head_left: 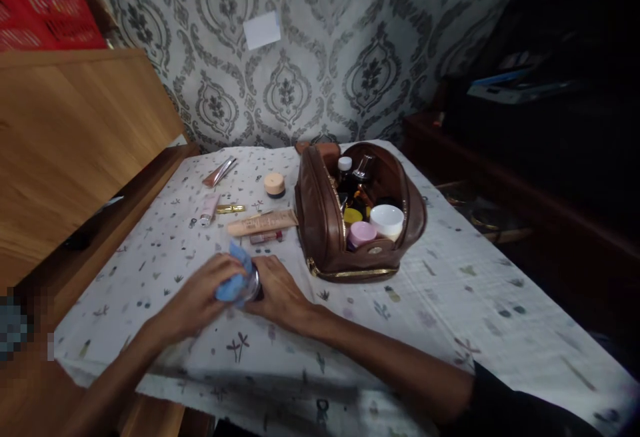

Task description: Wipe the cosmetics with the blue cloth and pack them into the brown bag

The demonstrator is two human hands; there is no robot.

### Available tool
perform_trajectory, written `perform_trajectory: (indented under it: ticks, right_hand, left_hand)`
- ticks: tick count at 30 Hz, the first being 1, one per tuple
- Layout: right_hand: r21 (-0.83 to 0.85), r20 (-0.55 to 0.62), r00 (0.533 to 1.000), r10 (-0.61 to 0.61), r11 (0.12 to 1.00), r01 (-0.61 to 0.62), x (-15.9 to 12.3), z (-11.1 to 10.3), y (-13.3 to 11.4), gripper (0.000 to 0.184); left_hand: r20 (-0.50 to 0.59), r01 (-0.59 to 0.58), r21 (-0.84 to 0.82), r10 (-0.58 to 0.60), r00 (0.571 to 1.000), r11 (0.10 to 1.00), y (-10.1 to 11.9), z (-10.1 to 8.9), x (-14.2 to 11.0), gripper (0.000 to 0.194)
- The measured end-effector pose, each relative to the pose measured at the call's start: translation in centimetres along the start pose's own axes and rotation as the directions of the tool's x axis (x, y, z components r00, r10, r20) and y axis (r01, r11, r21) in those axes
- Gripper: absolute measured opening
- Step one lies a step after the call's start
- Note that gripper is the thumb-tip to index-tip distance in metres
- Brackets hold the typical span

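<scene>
My left hand (203, 297) is closed on a blue cloth (235, 280) and presses it against a small round jar (253, 285). My right hand (280, 290) is wrapped round that jar from the right, low over the patterned tablecloth (450, 303). Just right of my hands stands an open brown leather toiletry bag (320, 223) with several jars and bottles inside, among them a white-lidded jar (387, 219) and a pink-lidded jar (362, 232).
Behind my hands lie a long beige tube (263, 223), a small red stick (267, 237), a gold stick (231, 209), a pink tube (208, 209), a rose tube (219, 172) and a peach jar (275, 184). A wooden board (75, 137) stands left. Dark furniture (530, 177) fills the right.
</scene>
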State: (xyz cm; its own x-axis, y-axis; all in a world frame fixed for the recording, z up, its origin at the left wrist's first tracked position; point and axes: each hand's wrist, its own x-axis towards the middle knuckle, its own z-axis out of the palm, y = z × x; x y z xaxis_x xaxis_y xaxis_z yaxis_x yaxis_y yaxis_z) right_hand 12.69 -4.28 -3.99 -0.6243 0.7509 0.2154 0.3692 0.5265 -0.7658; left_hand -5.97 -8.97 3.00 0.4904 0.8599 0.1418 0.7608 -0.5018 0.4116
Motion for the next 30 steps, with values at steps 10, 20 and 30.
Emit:
perform_trajectory:
  ticks: [10, 20, 30]
  right_hand:
    - [0.006, -0.009, 1.0, 0.016, 1.0, -0.016, 0.0, 0.0, -0.1, 0.061]
    - [0.162, -0.097, 0.994, -0.042, 0.985, 0.057, -0.5, -0.1, 0.0, 0.059]
    - [0.398, -0.332, 0.943, 0.011, 0.908, 0.129, 0.4, -0.8, 1.1, 0.065]
  left_hand:
    - [-0.137, 0.198, 0.112, -0.182, 0.974, 0.974, -1.2, 3.2, 0.5, 0.009]
    - [-0.186, 0.352, -0.029, -0.351, 0.918, 0.936, -0.1, 3.9, -2.0, 0.044]
    - [-0.366, 0.186, -0.108, -0.213, 0.906, 0.977, 1.0, 2.4, 1.9, 0.034]
